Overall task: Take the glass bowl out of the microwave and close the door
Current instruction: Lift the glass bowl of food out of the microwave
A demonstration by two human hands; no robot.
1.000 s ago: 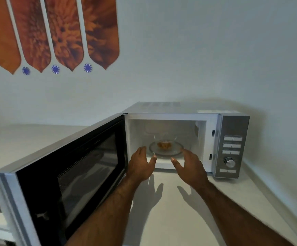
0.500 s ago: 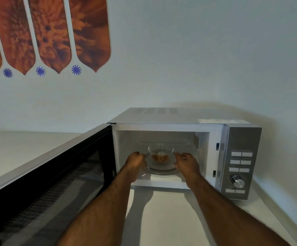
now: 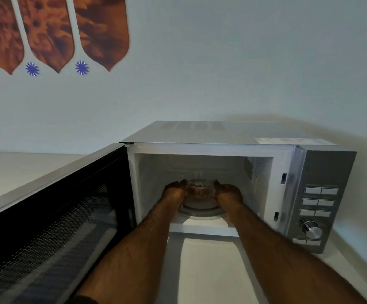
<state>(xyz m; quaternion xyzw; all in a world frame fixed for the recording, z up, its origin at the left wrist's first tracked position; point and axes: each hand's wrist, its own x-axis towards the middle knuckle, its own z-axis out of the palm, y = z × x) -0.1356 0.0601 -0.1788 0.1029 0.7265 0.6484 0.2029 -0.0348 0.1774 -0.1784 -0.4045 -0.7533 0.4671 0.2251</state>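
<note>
A silver microwave (image 3: 233, 134) stands on a white counter against the wall. Its black-windowed door (image 3: 53, 218) swings wide open to the left. Inside, a clear glass bowl (image 3: 199, 189) with brownish food sits on the round glass turntable (image 3: 200, 212). My left hand (image 3: 174, 191) presses against the bowl's left side and my right hand (image 3: 228, 191) against its right side, so both hands clasp the bowl between them. My forearms hide the front corners of the cavity floor.
The control panel (image 3: 319, 200) with several buttons and a dial (image 3: 310, 229) sits on the microwave's right. White counter (image 3: 206, 270) stretches in front of the cavity, between my arms. Orange leaf-shaped wall decals (image 3: 48, 34) hang at upper left.
Both hands went from the cavity's front edge into the microwave and closed around the sides of the glass bowl. The view came closer to the microwave.
</note>
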